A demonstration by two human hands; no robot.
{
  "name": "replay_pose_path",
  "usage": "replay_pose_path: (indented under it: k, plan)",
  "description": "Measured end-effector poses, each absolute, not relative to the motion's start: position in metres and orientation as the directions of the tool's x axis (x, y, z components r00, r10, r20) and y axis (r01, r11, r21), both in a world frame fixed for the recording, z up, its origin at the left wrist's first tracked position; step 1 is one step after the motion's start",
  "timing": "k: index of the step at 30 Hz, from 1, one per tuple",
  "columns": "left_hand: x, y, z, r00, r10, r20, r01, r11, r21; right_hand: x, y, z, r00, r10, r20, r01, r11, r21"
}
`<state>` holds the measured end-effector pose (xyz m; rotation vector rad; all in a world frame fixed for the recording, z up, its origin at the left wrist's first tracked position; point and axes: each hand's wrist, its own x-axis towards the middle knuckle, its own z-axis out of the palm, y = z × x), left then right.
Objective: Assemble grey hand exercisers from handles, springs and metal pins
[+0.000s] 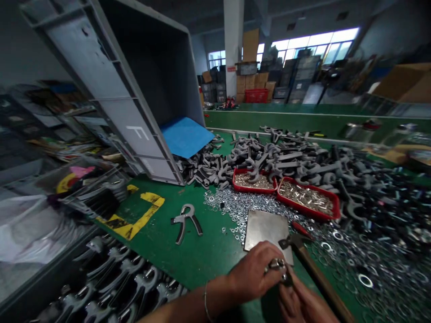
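At the bottom centre, my left hand (pixel 256 272) and my right hand (pixel 302 301) meet over the green bench (pixel 188 251). Both are closed on a small metal part with a ring (pixel 279 265), pinched between the fingers. A wooden-handled hammer (pixel 314 273) lies just right of the hands, its head by a square steel plate (pixel 266 229). Loose shiny washers (pixel 235 208) spread around the plate. An assembled grey hand gripper (pixel 186 221) lies alone to the left.
Two red trays (pixel 308 198) of small metal pieces sit behind the plate. Grey plastic handles (pixel 296 157) are heaped beyond, spilling from a tipped grey crate (pixel 134 89) with a blue sheet (pixel 186 136). A bin of finished grippers (pixel 114 278) is at lower left.
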<state>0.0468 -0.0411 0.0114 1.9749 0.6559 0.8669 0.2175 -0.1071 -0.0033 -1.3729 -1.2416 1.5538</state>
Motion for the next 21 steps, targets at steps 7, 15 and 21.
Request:
replay_pose_path:
  k: [7, 15, 21]
  plan:
    - [0.053, -0.044, 0.005, 0.405, 0.892, 0.201, 0.206, -0.303, 0.931, 0.212, -0.103, 0.011, -0.072, 0.981, -0.181, 0.291, -0.153, -0.944]
    - [0.056, -0.043, 0.000, 0.448, 0.858, 0.250, 0.228, -0.380, 0.896, 0.213, -0.105, 0.009, -0.082, 0.986, -0.142, 0.446, -0.091, -0.891]
    - [0.050, -0.052, -0.001, 0.519, 0.787, 0.333, 0.222, -0.500, 0.837, 0.202, -0.109, 0.007, -0.323, 0.857, -0.402, -0.102, -0.454, -0.885]
